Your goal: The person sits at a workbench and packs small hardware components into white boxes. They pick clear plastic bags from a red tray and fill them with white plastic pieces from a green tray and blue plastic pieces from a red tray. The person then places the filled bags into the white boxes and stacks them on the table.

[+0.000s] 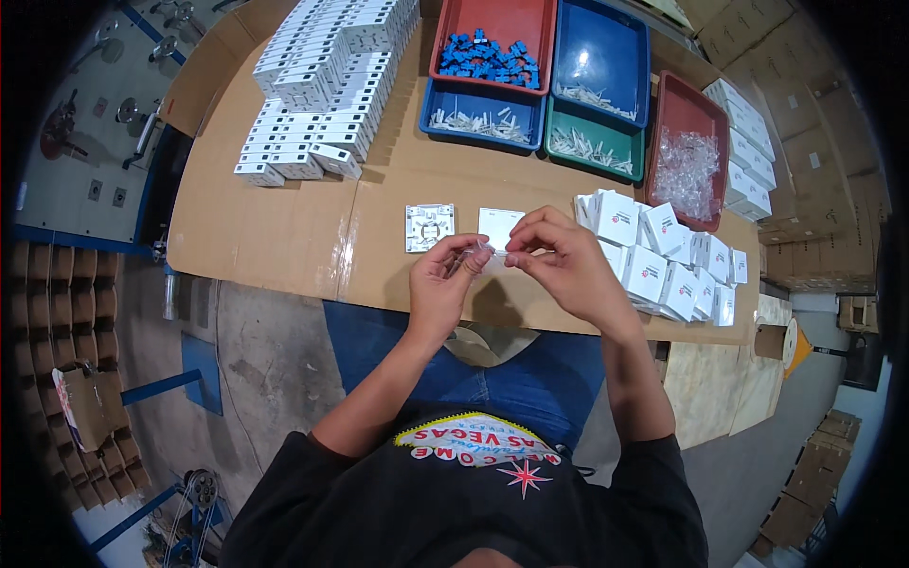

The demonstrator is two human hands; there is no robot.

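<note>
My left hand (443,282) is closed, thumb and fingers pinching a small clear plastic piece (485,248) above the table's near edge. Close to it, my right hand (566,260) is also closed in a pinch, its fingertips meeting the near side of that piece. Whether the right fingers hold something else small is hidden. Just beyond my left hand lies a square white plastic frame (430,227) with its inner fittings facing up. A flat white square plate (499,225) lies beyond the fingertips, partly covered by my right hand.
Stacked white units (312,118) rise at the far left. Trays hold blue parts (488,62), white slim pieces (592,147) and clear plastic pieces (689,170). Small white boxes (649,275) are piled right of my right hand. Cardboard (275,227) covers the table.
</note>
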